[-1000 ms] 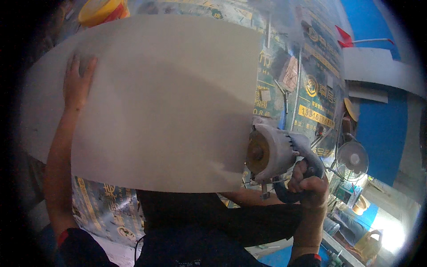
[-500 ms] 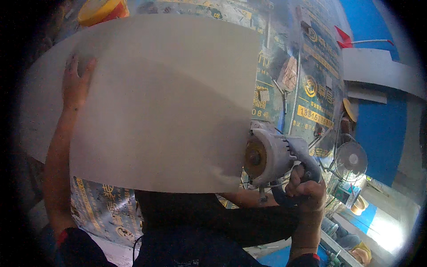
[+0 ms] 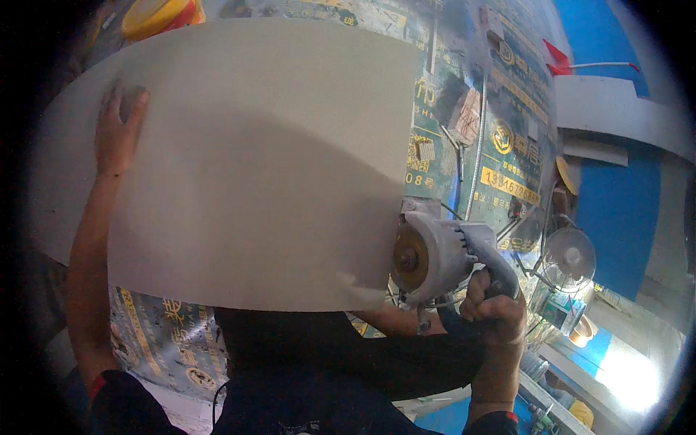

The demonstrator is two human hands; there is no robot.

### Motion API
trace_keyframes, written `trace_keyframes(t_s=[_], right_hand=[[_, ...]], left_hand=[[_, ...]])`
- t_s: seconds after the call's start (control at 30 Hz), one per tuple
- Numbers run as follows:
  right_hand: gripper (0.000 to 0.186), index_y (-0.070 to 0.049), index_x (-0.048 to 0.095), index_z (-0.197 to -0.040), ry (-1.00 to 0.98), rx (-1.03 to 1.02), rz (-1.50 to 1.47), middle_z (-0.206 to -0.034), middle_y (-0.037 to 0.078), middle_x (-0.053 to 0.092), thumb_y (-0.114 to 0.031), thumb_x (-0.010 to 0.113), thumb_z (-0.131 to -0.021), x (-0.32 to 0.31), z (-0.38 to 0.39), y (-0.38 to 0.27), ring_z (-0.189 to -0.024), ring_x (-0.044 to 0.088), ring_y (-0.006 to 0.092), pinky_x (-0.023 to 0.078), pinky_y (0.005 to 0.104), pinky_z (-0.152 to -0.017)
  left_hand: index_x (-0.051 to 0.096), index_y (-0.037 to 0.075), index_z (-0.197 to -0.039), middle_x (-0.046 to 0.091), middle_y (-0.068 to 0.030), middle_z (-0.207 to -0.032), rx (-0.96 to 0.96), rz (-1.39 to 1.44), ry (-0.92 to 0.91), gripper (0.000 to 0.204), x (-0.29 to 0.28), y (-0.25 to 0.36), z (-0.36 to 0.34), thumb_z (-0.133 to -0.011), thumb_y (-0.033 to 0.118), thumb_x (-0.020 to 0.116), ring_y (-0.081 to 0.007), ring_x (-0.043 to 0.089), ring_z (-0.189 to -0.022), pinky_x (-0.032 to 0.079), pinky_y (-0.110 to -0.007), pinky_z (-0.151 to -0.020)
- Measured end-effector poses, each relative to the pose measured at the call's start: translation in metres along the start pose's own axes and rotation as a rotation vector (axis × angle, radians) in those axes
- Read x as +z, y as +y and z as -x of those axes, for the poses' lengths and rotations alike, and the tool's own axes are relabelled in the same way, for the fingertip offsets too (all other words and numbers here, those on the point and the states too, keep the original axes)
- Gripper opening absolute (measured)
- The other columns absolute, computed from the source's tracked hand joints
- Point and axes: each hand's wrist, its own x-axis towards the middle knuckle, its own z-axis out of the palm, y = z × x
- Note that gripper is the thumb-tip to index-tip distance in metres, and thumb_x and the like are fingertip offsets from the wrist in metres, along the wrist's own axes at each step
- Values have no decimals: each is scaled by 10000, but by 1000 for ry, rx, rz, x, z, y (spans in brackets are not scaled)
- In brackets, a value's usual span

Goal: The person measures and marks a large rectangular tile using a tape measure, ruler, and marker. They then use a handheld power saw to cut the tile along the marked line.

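Observation:
A large pale, flat panel (image 3: 261,174) lies before me and fills the middle. At its left side my left hand (image 3: 119,138) rests with fingers and thumb spread, touching the surface. My right hand (image 3: 493,304) is wrapped round the rear handle of a handheld circular saw (image 3: 442,250). The saw is grey-white and dusty, with a brownish disc (image 3: 411,257) facing the panel. It sits at the panel's lower right edge. Whether the disc cuts into the panel or turns cannot be made out.
Green sheeting with gold print (image 3: 500,159) covers the floor. A small fan (image 3: 570,254) stands at right, near pale offcut strips (image 3: 594,101). A yellow-and-red round object (image 3: 156,18) lies far left. A brick-like block (image 3: 465,116) lies beyond the saw.
The whole view has shifted slightly, so everything sits a little further left. My left hand stays on the panel and my right hand keeps holding the saw at its edge.

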Motion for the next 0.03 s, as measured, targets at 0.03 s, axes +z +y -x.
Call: trace_keyframes(t_s=[0.03], right_hand=[[695,79,494,-1256,1,0,0,-701,89,489,4,579,-570,0,1,0,-531,475,187,404,307,-498]], left_hand=[[394,-2,-1446,340,-211,-1521,0,1,-1,860,0,1,1,-895,650,496,-338,286,-1428,232,-402,-1168]])
